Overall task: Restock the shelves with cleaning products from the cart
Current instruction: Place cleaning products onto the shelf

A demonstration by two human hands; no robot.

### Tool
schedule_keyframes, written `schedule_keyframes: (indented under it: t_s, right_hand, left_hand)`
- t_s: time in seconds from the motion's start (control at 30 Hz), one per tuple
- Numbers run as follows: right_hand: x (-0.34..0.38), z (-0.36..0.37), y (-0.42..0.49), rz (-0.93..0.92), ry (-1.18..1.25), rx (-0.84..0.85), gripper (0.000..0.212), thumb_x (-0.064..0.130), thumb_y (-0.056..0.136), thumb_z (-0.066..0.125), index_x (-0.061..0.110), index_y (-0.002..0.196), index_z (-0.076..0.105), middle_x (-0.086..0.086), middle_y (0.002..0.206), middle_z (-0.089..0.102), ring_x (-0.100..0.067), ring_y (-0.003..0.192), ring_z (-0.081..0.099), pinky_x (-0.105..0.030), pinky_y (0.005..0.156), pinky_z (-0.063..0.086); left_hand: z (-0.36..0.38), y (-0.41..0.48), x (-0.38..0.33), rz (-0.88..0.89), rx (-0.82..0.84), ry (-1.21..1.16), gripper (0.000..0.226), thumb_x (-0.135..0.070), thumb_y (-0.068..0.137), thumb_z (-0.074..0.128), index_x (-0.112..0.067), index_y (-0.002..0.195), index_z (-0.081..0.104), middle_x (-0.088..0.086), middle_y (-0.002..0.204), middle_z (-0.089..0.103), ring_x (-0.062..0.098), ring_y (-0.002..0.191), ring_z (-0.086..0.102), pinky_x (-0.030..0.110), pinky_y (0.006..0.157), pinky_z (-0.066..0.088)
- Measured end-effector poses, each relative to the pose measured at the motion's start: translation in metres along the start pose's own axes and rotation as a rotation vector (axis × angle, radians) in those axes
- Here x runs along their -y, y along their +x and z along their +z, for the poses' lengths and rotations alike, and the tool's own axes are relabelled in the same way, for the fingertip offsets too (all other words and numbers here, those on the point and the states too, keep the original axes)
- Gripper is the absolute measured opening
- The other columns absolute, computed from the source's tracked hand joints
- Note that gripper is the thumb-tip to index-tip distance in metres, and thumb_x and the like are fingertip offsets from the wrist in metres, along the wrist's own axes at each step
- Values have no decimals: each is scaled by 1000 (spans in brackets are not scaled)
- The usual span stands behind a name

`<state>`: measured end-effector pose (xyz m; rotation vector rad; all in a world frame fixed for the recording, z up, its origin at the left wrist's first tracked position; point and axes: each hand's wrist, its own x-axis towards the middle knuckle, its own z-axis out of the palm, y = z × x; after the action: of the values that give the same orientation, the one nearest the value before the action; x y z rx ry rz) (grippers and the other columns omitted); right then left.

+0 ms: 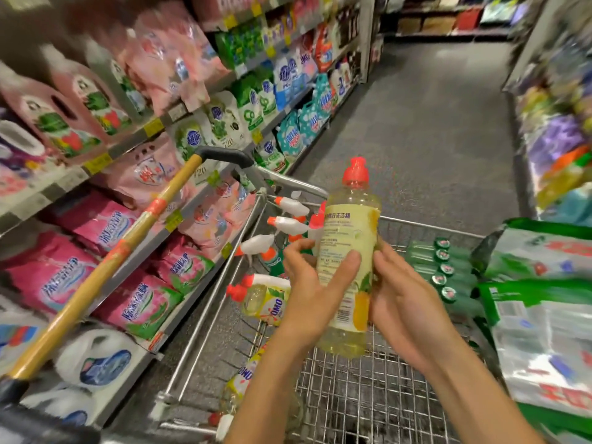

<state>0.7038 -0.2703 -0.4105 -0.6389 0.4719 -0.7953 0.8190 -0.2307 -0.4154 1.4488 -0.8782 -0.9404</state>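
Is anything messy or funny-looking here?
Yes. A long yellow stick with orange tape slants across the shelf fronts, and yellow bottles lie tipped on their sides in the cart. Nothing looks spilled.

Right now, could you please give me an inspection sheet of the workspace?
Surface: wire cart, basket floor partly bare.
Job's things: yellow bottle with a red cap, upright above the cart; spare bottles lying inside; sprays; green bottles; green bags at the right.
Clutter: wooden pole slanting in front of the left shelves.
Grippers: left hand and right hand both hold the yellow bottle.
Cables: nothing seen.
Surroundings: shelves of detergent packs on the left; grey floor ahead; blurred goods at the right.
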Motion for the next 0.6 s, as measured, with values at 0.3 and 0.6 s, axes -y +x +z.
schedule_keyframes:
  t_s: [0.3, 0.6]
  right_hand:
    - [-11, 50, -81, -424, -634, -132, 53, 14, 94, 50, 34, 141, 40, 13, 130, 57, 9, 113, 56, -10, 84, 48]
    - [-72, 100, -203, -629, -756, -363, 46, 44, 86, 50, 59, 130, 46, 15, 141, 44, -2, 126, 49, -36, 102, 48]
  left_hand:
    - [-10, -56, -30, 48, 125, -199, 38, -60, 86, 47, -31, 107, 60, -12, 104, 70, 7, 102, 64, 41, 90, 50]
    - [-56, -160, -28, -133, 846, -647, 44, -52, 66, 76, -24, 100, 77, 3, 101, 74, 15, 89, 72, 29, 71, 57]
